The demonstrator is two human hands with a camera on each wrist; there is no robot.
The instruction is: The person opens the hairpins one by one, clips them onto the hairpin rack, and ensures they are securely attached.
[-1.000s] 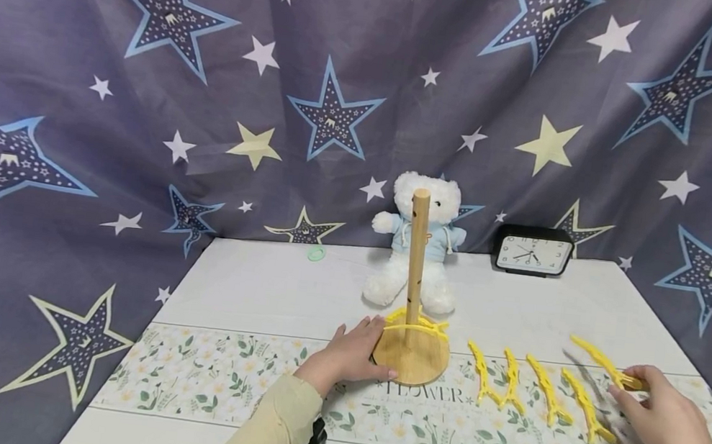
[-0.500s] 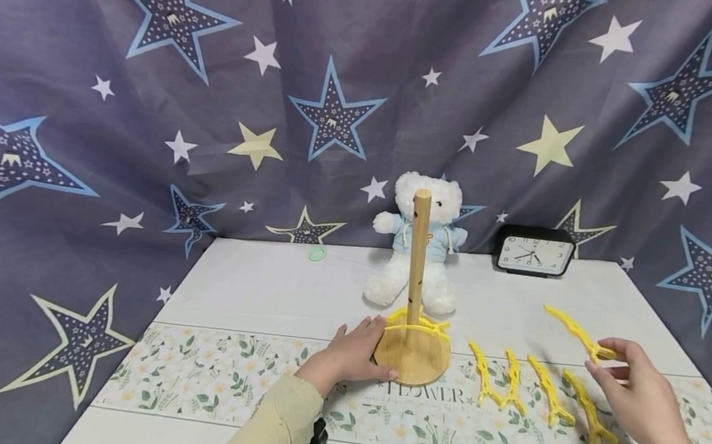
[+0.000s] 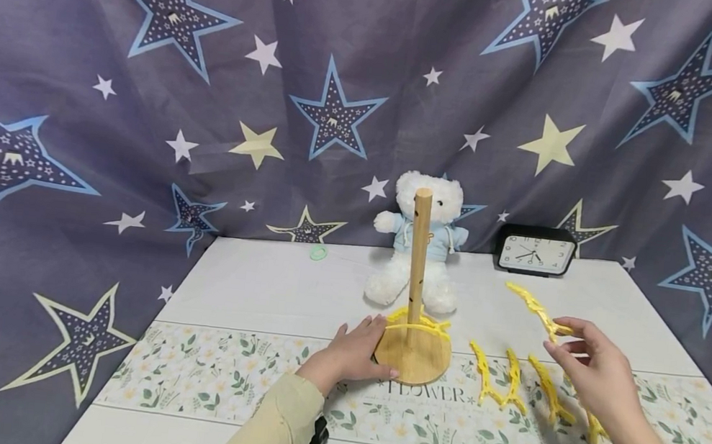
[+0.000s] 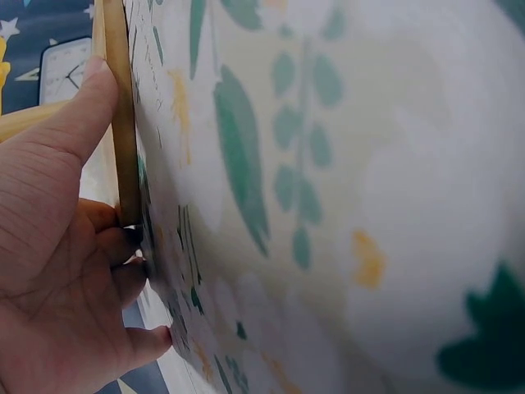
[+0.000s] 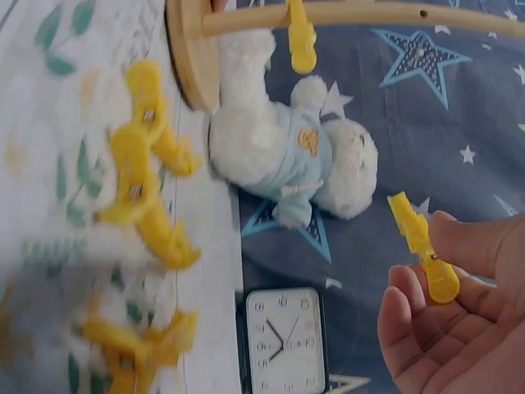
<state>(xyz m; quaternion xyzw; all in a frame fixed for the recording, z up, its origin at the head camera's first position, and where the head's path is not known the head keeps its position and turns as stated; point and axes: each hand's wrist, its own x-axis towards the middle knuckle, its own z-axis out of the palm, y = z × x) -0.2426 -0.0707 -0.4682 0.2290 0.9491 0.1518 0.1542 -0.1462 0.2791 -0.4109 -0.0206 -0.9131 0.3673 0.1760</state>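
Curtain | green ring — head view only | right fingers pinch yellow branch

The word "FLOWER" is printed in dark letters on the flowery strip of the table. Tiny writing below it cannot be read. On the clock, numbers like 3, 8 and 9 can be seen.

Branch in right hand is yellow, stand at left hand tan, runner below floral green-on-white, curtain beyond star-printed purple-grey.
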